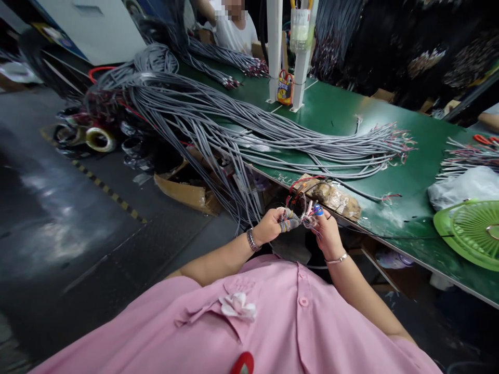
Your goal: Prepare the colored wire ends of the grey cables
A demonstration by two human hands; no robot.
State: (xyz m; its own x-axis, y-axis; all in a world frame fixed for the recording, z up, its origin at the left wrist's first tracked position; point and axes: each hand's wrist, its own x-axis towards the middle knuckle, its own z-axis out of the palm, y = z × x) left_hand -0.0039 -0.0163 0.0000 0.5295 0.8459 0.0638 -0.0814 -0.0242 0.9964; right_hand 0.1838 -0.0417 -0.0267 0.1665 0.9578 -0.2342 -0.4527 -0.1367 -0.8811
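Note:
In front of my waist, at the table's near edge, my two hands meet over a small bunch of thin stripped cable wires. My left hand is closed, its fingertips wrapped in grey covers and pressed against the bunch. From the other side, my right hand pinches the wires, with a blue cover on one fingertip. Which single strands each hand holds is too small to make out. Just beyond the hands, a tape-wrapped brown block lies on the table edge, with red and black wires beside it.
Long grey cables with frayed ends sprawl across the green table and hang off its near edge. A green fan and a plastic bag are at right. White posts rise behind. Another person is across the table.

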